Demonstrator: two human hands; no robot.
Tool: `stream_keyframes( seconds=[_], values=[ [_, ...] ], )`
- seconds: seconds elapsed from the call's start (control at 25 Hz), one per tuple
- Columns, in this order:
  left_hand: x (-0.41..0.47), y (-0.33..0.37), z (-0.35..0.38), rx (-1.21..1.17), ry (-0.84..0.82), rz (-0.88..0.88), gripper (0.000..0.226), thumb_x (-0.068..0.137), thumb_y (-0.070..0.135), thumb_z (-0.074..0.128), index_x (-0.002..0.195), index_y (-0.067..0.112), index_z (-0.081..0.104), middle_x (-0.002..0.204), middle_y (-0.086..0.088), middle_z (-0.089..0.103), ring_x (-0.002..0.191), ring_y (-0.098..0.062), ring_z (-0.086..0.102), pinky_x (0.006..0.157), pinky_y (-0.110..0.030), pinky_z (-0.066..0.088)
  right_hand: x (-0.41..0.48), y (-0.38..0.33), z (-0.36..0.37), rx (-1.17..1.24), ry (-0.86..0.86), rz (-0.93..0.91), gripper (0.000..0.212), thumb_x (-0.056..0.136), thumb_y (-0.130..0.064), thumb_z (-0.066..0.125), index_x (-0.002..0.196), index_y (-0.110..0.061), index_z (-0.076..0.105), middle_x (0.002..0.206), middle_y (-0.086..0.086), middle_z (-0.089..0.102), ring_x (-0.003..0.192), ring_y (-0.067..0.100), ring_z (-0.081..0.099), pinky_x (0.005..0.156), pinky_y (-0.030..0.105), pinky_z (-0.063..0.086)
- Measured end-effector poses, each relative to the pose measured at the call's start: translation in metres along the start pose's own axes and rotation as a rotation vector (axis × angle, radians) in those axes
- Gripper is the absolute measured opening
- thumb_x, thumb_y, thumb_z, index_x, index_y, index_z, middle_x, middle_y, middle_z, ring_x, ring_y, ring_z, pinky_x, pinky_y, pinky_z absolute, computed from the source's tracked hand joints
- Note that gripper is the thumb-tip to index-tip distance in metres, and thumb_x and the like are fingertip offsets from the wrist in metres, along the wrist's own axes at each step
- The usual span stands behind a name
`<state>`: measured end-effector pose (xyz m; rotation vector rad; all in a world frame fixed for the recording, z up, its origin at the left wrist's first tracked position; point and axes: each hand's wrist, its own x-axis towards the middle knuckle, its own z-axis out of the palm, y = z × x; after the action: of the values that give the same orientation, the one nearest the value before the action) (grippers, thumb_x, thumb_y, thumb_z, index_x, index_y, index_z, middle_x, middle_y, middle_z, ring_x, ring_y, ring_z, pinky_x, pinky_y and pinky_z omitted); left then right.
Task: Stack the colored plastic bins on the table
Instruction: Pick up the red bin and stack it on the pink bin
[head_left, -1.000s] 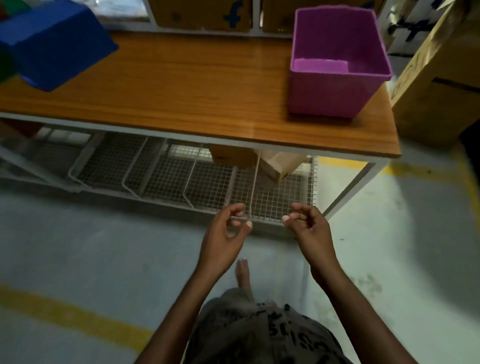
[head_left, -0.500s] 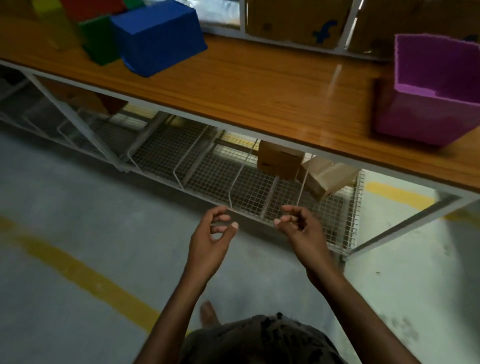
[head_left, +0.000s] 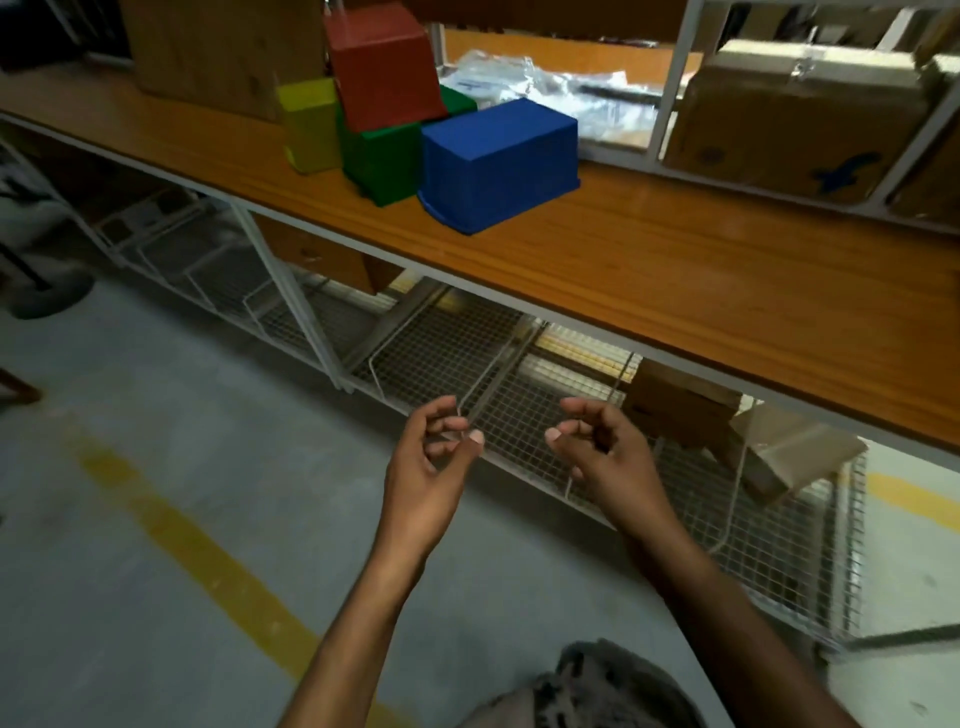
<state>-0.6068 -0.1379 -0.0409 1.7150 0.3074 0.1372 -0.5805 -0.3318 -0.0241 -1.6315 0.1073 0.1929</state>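
A blue bin (head_left: 498, 163) lies upside down on the wooden table (head_left: 675, 280), near its front edge. Left of it stands a green bin (head_left: 382, 161), also upside down, with a red bin (head_left: 384, 67) tilted on top. A yellow bin (head_left: 309, 124) stands at the far left of the group. My left hand (head_left: 431, 467) and my right hand (head_left: 605, 457) hang empty in front of the table, below its edge, with fingers loosely curled and apart. Both hands are well short of the bins. The purple bin is out of view.
Cardboard boxes (head_left: 795, 114) fill a white shelf frame behind the table, beside clear plastic bags (head_left: 540, 83). A wooden board (head_left: 218, 52) leans at the back left. Wire mesh baskets (head_left: 467, 364) and cardboard pieces (head_left: 691, 405) sit under the table. Yellow floor line (head_left: 208, 561) runs left.
The view has swung left along the table: the purple bin has left the frame and the blue, green, red and yellow bins have come to the middle. Both hands stay empty and low.
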Motion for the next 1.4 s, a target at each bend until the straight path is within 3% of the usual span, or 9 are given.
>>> stream_keyframes(
  seconds=[0.28,0.68,0.88,1.04,1.2,1.4],
  values=[
    [0.13,0.017,-0.032,-0.038,-0.052,0.083,0.04,0.095,0.023,0.072,0.131,0.034,0.059,0.116,0.007,0.067,0.097,0.004,0.066,0.079,-0.009,0.051,0.109,-0.038,0.059,-0.023,0.046,-0.1,0.03,0.094,-0.024,0.07,0.121,-0.032,0.061,0.108,-0.005,0.068,0.093,0.001,0.067,0.066,0.012,0.053],
    [0.33,0.055,-0.08,-0.029,-0.036,0.104,0.037,0.093,0.022,0.072,0.126,0.034,0.062,0.114,0.008,0.07,0.095,0.004,0.068,0.079,-0.018,0.053,0.294,-0.114,0.141,-0.008,0.088,-0.153,0.03,0.093,-0.014,0.072,0.121,-0.02,0.064,0.104,0.004,0.066,0.074,-0.005,0.062,0.065,0.007,0.05],
    [0.439,0.064,-0.115,-0.054,-0.059,0.15,0.033,0.094,0.019,0.072,0.124,0.03,0.062,0.113,0.005,0.068,0.09,0.001,0.066,0.071,-0.015,0.05,0.38,-0.147,0.2,-0.065,0.121,-0.269,0.031,0.092,-0.018,0.073,0.121,-0.021,0.063,0.103,0.002,0.065,0.082,-0.001,0.062,0.075,0.021,0.054],
    [0.536,0.073,-0.147,-0.056,-0.118,0.188,0.033,0.094,0.022,0.072,0.124,0.033,0.061,0.116,0.006,0.068,0.098,-0.008,0.067,0.077,-0.025,0.05,0.454,-0.172,0.249,-0.102,0.18,-0.356,0.035,0.093,-0.026,0.073,0.125,-0.024,0.061,0.115,-0.001,0.065,0.103,0.009,0.064,0.091,0.034,0.056],
    [0.622,0.098,-0.174,-0.069,-0.131,0.234,0.048,0.095,0.022,0.071,0.139,0.031,0.054,0.132,0.008,0.061,0.114,-0.008,0.063,0.088,-0.028,0.052,0.537,-0.211,0.286,-0.183,0.272,-0.407,0.049,0.092,-0.03,0.074,0.136,-0.027,0.053,0.129,-0.009,0.062,0.118,0.01,0.06,0.101,0.039,0.054],
    [0.705,0.115,-0.182,-0.06,-0.139,0.259,0.076,0.095,0.026,0.071,0.158,0.037,0.03,0.162,0.005,0.035,0.143,-0.013,0.04,0.113,-0.039,0.044,0.622,-0.246,0.304,-0.238,0.315,-0.347,0.077,0.092,-0.034,0.073,0.156,-0.023,0.031,0.154,0.005,0.043,0.135,0.021,0.047,0.107,0.04,0.047]
  ],
)
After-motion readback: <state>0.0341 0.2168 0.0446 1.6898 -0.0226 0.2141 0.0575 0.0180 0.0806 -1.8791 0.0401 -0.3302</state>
